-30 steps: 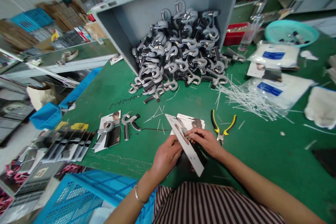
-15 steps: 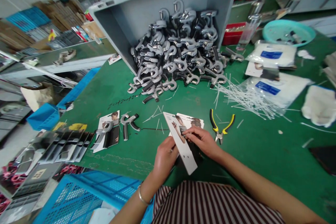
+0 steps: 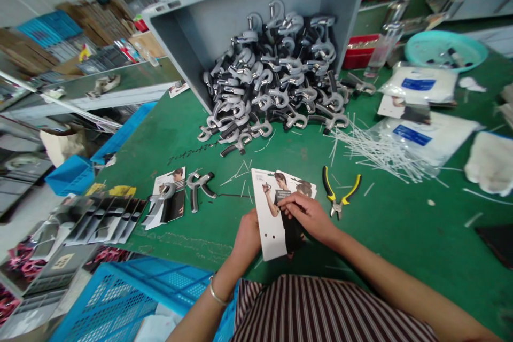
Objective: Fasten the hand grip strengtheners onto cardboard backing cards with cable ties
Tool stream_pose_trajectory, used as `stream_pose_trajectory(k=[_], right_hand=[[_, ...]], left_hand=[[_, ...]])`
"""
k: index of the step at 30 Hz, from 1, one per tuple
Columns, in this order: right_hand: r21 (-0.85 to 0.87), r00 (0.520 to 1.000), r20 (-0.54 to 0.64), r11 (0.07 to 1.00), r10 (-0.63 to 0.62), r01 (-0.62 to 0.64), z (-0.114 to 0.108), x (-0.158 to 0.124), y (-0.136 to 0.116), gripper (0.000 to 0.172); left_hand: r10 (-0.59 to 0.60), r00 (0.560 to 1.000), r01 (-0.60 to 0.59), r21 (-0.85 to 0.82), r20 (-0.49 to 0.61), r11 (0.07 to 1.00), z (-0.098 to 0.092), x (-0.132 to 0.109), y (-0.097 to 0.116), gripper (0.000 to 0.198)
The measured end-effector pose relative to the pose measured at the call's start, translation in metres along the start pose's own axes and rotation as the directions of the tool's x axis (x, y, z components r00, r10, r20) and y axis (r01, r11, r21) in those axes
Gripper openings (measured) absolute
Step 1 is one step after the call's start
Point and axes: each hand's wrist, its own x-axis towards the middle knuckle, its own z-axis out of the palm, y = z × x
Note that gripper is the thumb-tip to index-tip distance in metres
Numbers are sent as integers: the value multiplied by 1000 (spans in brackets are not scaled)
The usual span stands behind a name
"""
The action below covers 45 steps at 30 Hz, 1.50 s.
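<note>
A white and black printed backing card (image 3: 269, 230) stands tilted up in front of me, with small punched holes in its face. My left hand (image 3: 248, 232) grips it from behind at the left edge, its fingertips hidden by the card. My right hand (image 3: 310, 216) has its fingers closed against the card's front near a hole; whatever they pinch is too small to see. More printed cards (image 3: 308, 187) lie just behind. To the left, a grey and black hand grip strengthener (image 3: 199, 189) lies alone, and another (image 3: 163, 200) rests on a card.
A grey crate (image 3: 184, 37) on its side spills hand grips (image 3: 276, 75) onto the green table. Yellow-handled cutters (image 3: 337, 206) lie right of my hands. White cable ties (image 3: 380, 149) and plastic bags (image 3: 430, 136) sit further right. Carded grips (image 3: 108, 219) line the left edge, above a blue basket (image 3: 160, 278).
The card has turned from nearly edge-on to show its printed face toward me. My left hand has shifted slightly left and behind it; my right fingers stay at the card.
</note>
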Motion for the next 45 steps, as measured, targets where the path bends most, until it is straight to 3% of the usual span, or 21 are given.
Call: stream_pose_trajectory(k=[6, 14, 18, 21, 26, 32, 39, 42, 45], right_hand=[[-99, 997, 37, 992, -68, 71, -5, -1, -2, 25], [-212, 979, 82, 957, -187, 200, -5, 0, -4, 24], [-193, 986, 59, 968, -153, 162, -6, -1, -1, 20], [-172, 993, 43, 978, -109, 115, -5, -1, 0, 18], [-121, 998, -50, 992, 29, -35, -1, 8, -1, 5], [-177, 995, -51, 982, -81, 70, -2, 10, 0, 12], [-240, 987, -84, 964, -137, 114, 3, 6, -2, 12], [-181, 978, -162, 978, -134, 104, -10, -2, -7, 14], [-198, 959, -281, 980, -28, -29, -49, -6, -3, 16]], left_hand=[[103, 995, -104, -104, -14, 989, -2, 2, -9, 19], [-8, 1000, 2, -196, -26, 981, 4, 11, -18, 11], [-32, 999, 24, -187, -41, 982, 3, 14, -16, 12], [-54, 995, 35, -205, -87, 978, 3, 13, -11, 24], [-42, 998, 20, -382, -51, 924, 3, 14, -3, 38], [-245, 964, 258, -589, 103, 766, -8, 13, 11, 55], [-333, 911, 412, -542, 242, 733, -9, 19, 13, 70], [-340, 901, 434, -589, 270, 682, -12, 20, 12, 65], [-349, 907, 415, -646, 237, 640, -16, 20, 12, 62]])
